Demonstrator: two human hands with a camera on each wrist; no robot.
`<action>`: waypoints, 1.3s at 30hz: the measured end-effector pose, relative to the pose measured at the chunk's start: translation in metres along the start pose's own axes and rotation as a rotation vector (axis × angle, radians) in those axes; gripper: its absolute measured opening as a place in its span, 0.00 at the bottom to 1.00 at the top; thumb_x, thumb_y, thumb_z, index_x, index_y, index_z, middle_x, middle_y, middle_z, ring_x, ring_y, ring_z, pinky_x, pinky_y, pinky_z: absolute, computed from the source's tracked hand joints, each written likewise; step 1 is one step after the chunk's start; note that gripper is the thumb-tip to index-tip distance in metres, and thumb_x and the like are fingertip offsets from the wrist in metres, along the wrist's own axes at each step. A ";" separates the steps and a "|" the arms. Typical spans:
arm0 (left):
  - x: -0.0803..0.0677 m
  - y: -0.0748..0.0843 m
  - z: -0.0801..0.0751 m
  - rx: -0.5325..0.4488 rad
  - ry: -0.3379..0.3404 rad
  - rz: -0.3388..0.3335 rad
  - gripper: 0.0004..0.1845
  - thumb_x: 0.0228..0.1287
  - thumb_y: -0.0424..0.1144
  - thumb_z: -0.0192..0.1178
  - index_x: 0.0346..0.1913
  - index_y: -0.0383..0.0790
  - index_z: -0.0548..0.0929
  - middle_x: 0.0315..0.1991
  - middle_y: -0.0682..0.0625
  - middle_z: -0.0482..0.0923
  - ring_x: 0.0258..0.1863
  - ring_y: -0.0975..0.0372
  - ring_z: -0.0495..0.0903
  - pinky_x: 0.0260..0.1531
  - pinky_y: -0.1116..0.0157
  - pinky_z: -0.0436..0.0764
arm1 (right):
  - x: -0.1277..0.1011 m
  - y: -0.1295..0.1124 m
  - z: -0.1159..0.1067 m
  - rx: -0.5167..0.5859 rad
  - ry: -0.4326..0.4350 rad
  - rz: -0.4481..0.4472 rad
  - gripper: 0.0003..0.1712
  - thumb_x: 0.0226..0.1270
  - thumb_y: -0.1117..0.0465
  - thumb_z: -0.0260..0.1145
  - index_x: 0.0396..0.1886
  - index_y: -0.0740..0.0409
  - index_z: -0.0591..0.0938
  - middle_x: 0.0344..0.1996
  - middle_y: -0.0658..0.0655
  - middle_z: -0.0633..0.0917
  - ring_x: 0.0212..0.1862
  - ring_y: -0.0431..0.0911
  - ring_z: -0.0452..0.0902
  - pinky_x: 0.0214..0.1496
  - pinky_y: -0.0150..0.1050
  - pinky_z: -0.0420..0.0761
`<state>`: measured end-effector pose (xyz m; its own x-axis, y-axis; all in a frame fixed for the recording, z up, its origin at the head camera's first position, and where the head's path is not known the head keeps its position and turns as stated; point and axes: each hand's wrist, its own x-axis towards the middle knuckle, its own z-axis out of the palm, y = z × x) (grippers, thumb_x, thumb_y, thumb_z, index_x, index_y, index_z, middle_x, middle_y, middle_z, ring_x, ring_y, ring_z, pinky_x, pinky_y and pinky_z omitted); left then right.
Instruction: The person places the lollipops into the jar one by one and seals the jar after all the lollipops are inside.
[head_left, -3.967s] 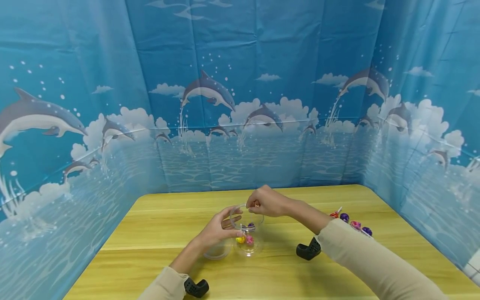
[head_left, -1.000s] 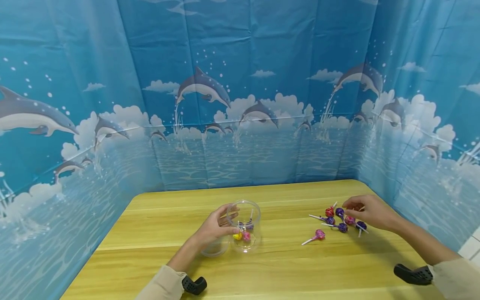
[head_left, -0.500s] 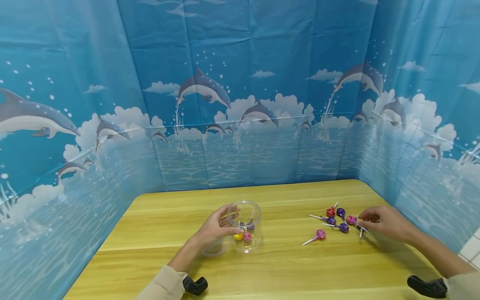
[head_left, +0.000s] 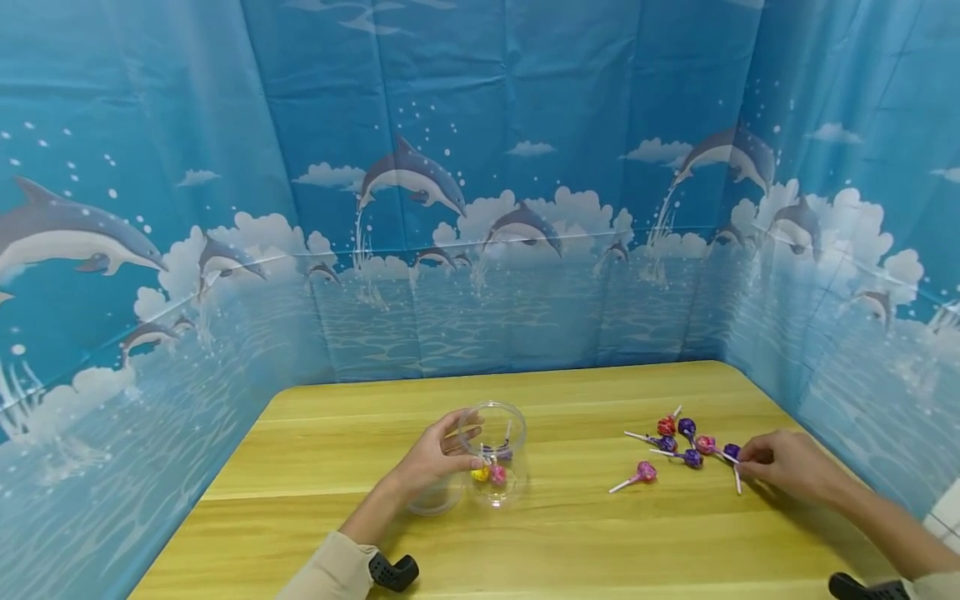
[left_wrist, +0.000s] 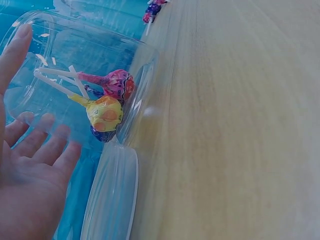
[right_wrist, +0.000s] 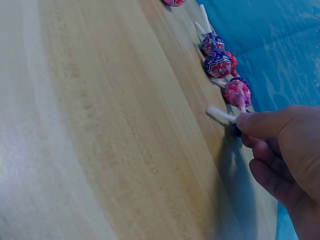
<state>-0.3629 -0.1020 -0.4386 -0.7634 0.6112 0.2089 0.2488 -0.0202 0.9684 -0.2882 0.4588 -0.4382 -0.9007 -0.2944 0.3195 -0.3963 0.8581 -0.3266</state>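
My left hand (head_left: 435, 454) holds a clear plastic jar (head_left: 521, 483) upright, thumb on the near side and fingers behind it. A yellow-wrapped lollipop (left_wrist: 105, 115) and a pink one (left_wrist: 119, 84) lie at the jar's bottom, with dark blue-purple ones partly hidden behind them. Over at the right, my right hand (head_left: 787, 467) pinches the white stick of a pink lollipop (right_wrist: 237, 93) between thumb and index finger. A purple lollipop (head_left: 731, 452) lies beneath that stick, its own stick (right_wrist: 221, 114) beside my thumb; my fingers hide part of it.
A clear round lid (left_wrist: 112, 195) lies beside the jar, partly behind my left wrist. More lollipops lie left of my right hand: a red one (head_left: 667, 426), several purple ones (head_left: 692, 457), and a pink one (head_left: 647, 472) apart. A dolphin-print curtain (head_left: 480, 317) borders the table.
My right hand has gone from the jar's mouth to the lollipops at the right, then shifted toward me to the pink lollipop's stick. My left hand stays at the jar.
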 end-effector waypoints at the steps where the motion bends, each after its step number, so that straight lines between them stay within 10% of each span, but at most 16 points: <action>1: 0.000 0.000 0.000 0.005 0.002 0.000 0.41 0.72 0.33 0.67 0.81 0.34 0.57 0.77 0.32 0.58 0.76 0.42 0.60 0.68 0.52 0.71 | 0.000 0.001 0.001 -0.014 0.021 -0.006 0.07 0.61 0.66 0.77 0.28 0.50 0.88 0.23 0.36 0.83 0.27 0.29 0.73 0.27 0.34 0.76; 23: -0.001 0.001 0.001 -0.002 0.015 -0.028 0.42 0.71 0.33 0.68 0.81 0.34 0.57 0.77 0.31 0.56 0.76 0.44 0.60 0.69 0.52 0.69 | -0.001 -0.001 -0.004 0.032 0.084 0.182 0.09 0.76 0.64 0.66 0.45 0.63 0.90 0.39 0.57 0.89 0.37 0.42 0.84 0.35 0.37 0.82; 39: 0.000 -0.002 0.000 0.021 0.009 -0.011 0.42 0.72 0.33 0.67 0.81 0.32 0.55 0.77 0.32 0.57 0.76 0.45 0.61 0.69 0.52 0.71 | 0.031 -0.022 -0.020 0.007 0.140 0.010 0.05 0.74 0.68 0.67 0.41 0.61 0.88 0.33 0.49 0.88 0.30 0.34 0.79 0.28 0.36 0.77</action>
<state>-0.3632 -0.1024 -0.4405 -0.7715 0.6042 0.1992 0.2522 0.0031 0.9677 -0.3037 0.4389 -0.4027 -0.8711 -0.2245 0.4368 -0.3894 0.8577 -0.3358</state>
